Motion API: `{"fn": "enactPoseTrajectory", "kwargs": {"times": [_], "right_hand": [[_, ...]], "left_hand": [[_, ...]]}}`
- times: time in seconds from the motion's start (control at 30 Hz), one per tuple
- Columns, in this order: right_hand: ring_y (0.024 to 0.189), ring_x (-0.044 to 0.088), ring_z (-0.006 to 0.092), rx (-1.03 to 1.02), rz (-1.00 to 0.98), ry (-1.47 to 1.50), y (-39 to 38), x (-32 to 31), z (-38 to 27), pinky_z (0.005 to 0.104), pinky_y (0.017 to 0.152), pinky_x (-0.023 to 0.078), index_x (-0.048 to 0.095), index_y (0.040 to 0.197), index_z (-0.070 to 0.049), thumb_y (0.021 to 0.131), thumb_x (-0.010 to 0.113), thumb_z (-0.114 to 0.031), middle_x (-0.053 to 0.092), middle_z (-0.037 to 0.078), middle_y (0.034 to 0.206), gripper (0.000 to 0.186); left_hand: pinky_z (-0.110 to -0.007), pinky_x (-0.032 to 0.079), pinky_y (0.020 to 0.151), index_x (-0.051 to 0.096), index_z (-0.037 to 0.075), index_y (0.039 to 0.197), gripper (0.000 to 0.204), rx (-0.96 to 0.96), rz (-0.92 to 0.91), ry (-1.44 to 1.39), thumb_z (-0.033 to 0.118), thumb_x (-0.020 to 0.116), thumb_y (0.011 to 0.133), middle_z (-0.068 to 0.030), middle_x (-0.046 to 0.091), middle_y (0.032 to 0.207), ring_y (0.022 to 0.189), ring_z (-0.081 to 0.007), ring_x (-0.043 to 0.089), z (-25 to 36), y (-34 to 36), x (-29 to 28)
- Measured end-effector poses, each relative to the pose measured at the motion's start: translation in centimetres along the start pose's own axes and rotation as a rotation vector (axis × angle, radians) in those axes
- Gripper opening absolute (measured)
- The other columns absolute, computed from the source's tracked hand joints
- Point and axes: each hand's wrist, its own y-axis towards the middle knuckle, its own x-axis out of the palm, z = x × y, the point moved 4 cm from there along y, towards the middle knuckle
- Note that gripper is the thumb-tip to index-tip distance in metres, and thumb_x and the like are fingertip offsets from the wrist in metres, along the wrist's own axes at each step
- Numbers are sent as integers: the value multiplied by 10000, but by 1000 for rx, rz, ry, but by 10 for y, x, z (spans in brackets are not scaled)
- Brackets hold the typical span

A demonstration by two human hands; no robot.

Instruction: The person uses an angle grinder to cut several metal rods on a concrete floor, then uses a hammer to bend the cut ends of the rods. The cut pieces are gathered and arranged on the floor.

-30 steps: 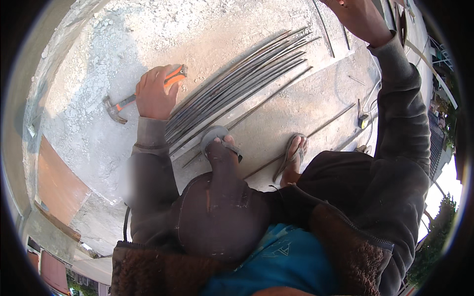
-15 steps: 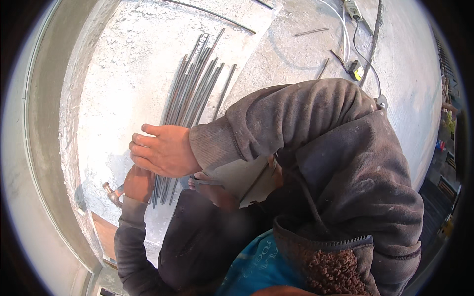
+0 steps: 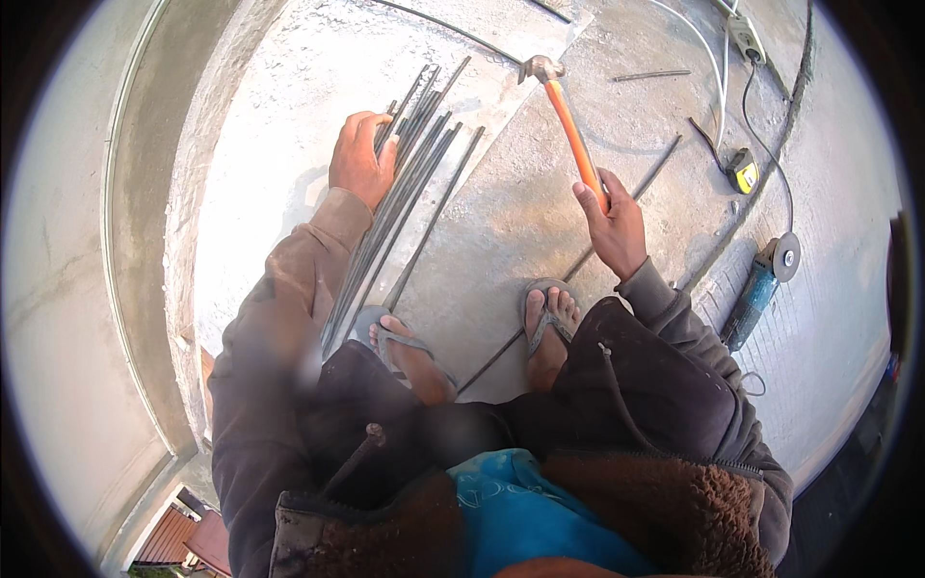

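My right hand [image 3: 614,226] is closed round the orange handle of a claw hammer [image 3: 570,125], its metal head pointing away from me above the concrete. At the far end of a bundle of thin steel rods [image 3: 416,178], my left hand [image 3: 364,162] has its fingers and thumb curled over the rods along the left side. How many rods it grips is hidden. The bundle lies slantwise on the pale floor, its near end beside my left foot. One rod on the right lies slightly apart from the others.
An angle grinder [image 3: 759,289] lies at the right, with its cord leading to a power socket [image 3: 747,40]. A yellow tape measure [image 3: 741,171] is close by. Single rods lie around, one passing under my right sandal [image 3: 551,318]. A wall [image 3: 145,193] rises along the left.
My right hand has moved from over the rods on the left to the right side, now holding the hammer raised. My left hand has shifted forward to the rods' far end.
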Motion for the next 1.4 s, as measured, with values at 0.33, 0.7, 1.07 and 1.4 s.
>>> {"fn": "enactPoseTrajectory", "kwargs": {"times": [0.33, 0.7, 1.07, 1.4], "right_hand": [[451, 404, 29, 214, 178, 777, 50, -28, 8, 212, 387, 320, 564, 1142, -42, 964, 626, -328, 440, -59, 623, 342], [433, 397, 34, 245, 31, 896, 74, 6, -15, 213, 368, 329, 541, 1052, -56, 960, 631, -327, 434, -49, 617, 299], [427, 387, 37, 203, -68, 893, 91, 34, -33, 221, 362, 323, 528, 1005, -62, 963, 629, -288, 430, -45, 613, 251], [425, 364, 36, 112, -96, 893, 102, 34, -56, 217, 364, 312, 541, 996, -51, 961, 610, -287, 418, -43, 608, 249]], "left_hand": [[-416, 519, 824, 644, 33, 1090, 268, -522, -378, 52, 228, 660, 906, -134, 712, 939, 897, -307, 678, -92, -59, 57], [-428, 425, 1021, 485, -41, 1271, 936, -605, -569, 187, 639, 783, 702, -202, 514, 1280, 1202, -348, 487, -12, -73, 43], [-474, 390, 1028, 502, 47, 1330, 1030, -838, -286, 308, 784, 715, 643, -179, 465, 1282, 1201, -365, 425, -11, -123, 58], [-464, 428, 929, 550, 21, 1190, 758, -831, -281, 362, 685, 613, 828, -138, 543, 1173, 1071, -317, 506, -12, -180, 57]]}}
